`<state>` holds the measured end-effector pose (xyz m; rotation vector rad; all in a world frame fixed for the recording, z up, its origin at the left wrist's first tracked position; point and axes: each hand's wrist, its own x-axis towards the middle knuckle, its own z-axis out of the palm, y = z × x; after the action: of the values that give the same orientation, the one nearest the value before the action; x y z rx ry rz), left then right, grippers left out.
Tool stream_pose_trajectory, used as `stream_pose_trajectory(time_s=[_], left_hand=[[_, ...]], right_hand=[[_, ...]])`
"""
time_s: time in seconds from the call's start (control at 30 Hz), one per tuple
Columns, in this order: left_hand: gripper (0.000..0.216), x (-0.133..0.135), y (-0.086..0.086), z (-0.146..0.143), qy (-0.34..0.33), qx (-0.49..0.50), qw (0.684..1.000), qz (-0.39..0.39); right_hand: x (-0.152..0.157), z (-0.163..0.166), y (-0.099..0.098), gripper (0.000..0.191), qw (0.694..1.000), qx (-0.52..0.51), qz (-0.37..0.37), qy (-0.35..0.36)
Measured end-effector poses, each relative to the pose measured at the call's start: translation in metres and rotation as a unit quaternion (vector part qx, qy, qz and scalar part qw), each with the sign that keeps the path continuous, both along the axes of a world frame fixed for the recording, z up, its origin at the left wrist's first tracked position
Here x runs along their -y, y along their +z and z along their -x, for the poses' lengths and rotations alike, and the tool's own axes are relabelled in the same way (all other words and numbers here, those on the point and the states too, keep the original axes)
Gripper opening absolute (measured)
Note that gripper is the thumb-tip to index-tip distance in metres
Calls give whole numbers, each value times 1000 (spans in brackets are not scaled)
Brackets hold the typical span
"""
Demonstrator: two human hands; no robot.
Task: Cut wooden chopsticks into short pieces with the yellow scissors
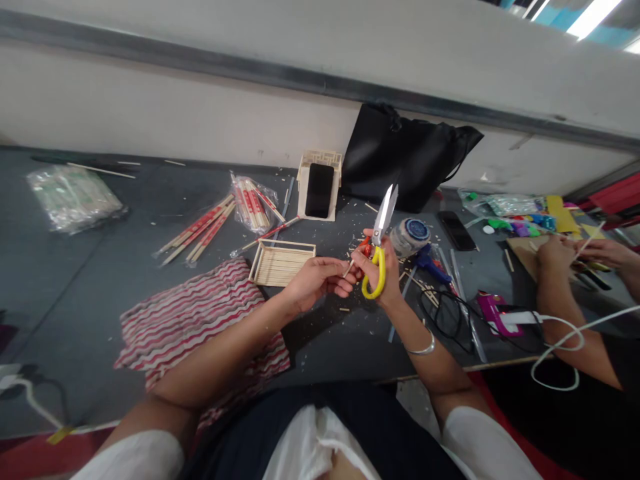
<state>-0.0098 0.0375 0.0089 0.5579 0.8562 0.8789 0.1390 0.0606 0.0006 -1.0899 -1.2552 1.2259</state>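
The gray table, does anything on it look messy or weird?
Yes, it's messy. Short wooden bits lie scattered on the table, near the left hand and around the jar. They look odd because they're strewn loose, while the red-sleeved chopsticks lie grouped together.

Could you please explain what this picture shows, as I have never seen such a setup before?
There is no machine here: one camera, worn on a person's head, looks forward and down at their two bare hands. The right hand holds scissors with a yellow handle, blades pointing away from the wearer. The left hand is close beside it, and a thin stick shows at the fingertips; which hand grips it is hard to tell. On the dark table are a small stick-built tray, a striped cloth, a jar and a black bag. The hands at far right are another person's.
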Motion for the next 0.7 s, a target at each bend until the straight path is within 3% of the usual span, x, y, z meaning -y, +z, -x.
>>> stream_pose_trajectory(time_s=[0.7], left_hand=[[11,-1,2,2,-34,-12,999,2]], right_hand=[[0,1,2,50,1000,-20,13,-3]])
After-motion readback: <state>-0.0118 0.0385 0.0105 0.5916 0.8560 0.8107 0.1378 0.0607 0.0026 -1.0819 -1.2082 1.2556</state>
